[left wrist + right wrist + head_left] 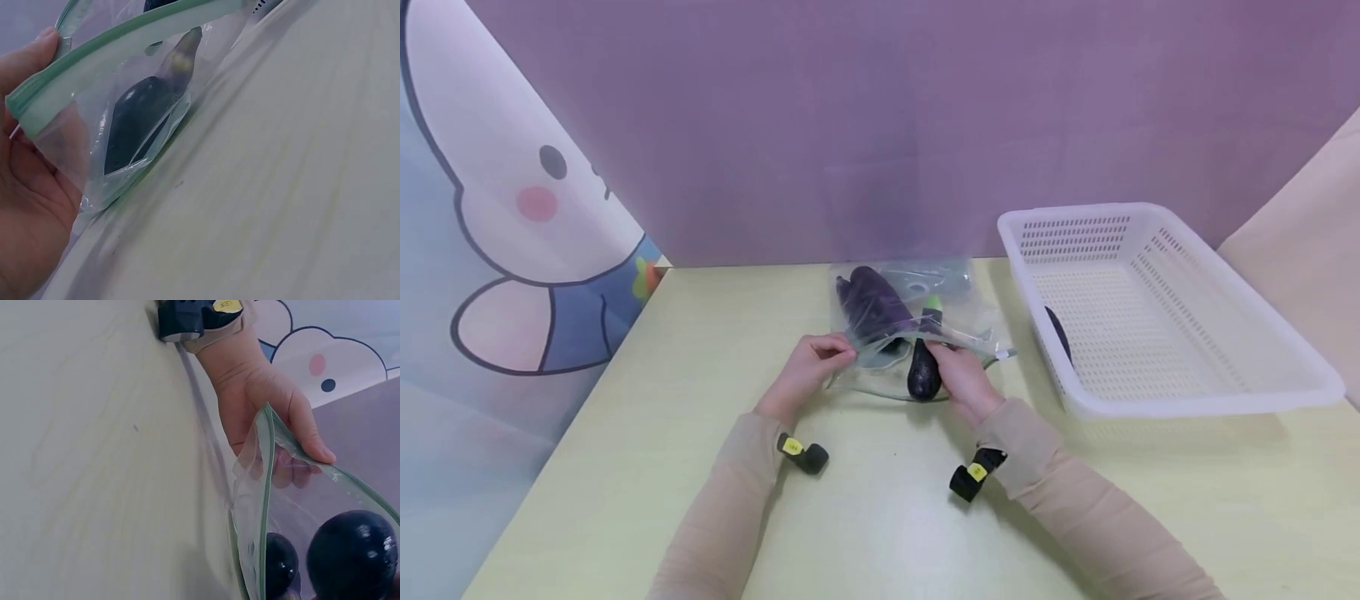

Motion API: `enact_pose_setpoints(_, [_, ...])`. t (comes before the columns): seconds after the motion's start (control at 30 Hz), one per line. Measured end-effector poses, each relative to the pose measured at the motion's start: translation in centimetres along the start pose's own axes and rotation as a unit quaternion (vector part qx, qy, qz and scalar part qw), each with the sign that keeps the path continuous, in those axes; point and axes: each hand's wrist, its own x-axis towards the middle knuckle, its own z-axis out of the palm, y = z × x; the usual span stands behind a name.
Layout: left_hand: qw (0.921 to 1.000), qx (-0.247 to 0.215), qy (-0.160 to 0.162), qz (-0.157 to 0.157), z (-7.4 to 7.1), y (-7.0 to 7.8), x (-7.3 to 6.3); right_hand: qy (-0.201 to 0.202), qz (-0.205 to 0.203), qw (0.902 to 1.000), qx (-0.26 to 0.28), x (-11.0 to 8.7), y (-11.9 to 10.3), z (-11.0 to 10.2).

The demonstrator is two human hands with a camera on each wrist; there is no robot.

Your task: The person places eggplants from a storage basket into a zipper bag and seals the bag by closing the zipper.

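Eggplant (pixel 923 372) at mouth of clear zip bag (pixel 961 318), stem end foremost, likely for easy entry; right hand (pixel 964 379) grasps its side; left hand (pixel 808 367) pinches bag rim, seemingly holding mouth apart; other eggplants (pixel 877 305) inside bag; white basket (pixel 1195 407) near right.

Across the lower part of the head view, a pale yellow-green tabletop (pixel 572 467); shows faint grain in both wrist views. At the back, a plain purple backdrop (pixel 737 108); rises behind the far edge, bears light creases. On the left, a pale blue cloth (pixel 445 500) with a printed cartoon figure (pixel 512 167); shows a white head in dark outline, a grey oval eye, a pink cheek and blue clothing. On the right, a slanting cream cloth (pixel 1315 242). Beside that, a white plastic basket (pixel 1195 407); has slotted walls and a perforated floor.
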Motion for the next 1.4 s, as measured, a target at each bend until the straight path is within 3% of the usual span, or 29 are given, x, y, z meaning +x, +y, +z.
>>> enact_pose_setpoints(0.17, [0.9999,0.006,-0.001,-0.011,0.1,0.1,0.1,0.011,-0.008,0.9982,-0.059,0.2,-0.3,0.1])
enact_pose_setpoints(0.5, [0.9999,0.005,-0.012,0.003,0.3,0.0,0.3,0.000,0.040,0.9913,-0.126,1.0,-0.2,0.3])
enact_pose_setpoints(0.8, [0.9997,-0.003,-0.023,0.009,0.3,0.0,0.2,-0.025,0.060,0.9939,-0.089,1.1,0.0,1.4])
enact_pose_setpoints(1.0, [0.9996,-0.001,-0.028,0.008,0.4,0.0,0.2,0.013,-0.003,0.9999,0.005,2.2,0.6,2.2])
enact_pose_setpoints(1.13, [0.9996,0.006,-0.026,0.001,0.4,0.1,0.1,0.035,-0.030,0.9988,0.018,2.9,0.5,2.8])
enact_pose_setpoints(1.4, [0.9994,0.019,-0.029,-0.004,0.4,0.2,0.2,0.061,-0.017,0.9974,0.035,3.6,0.4,3.2])
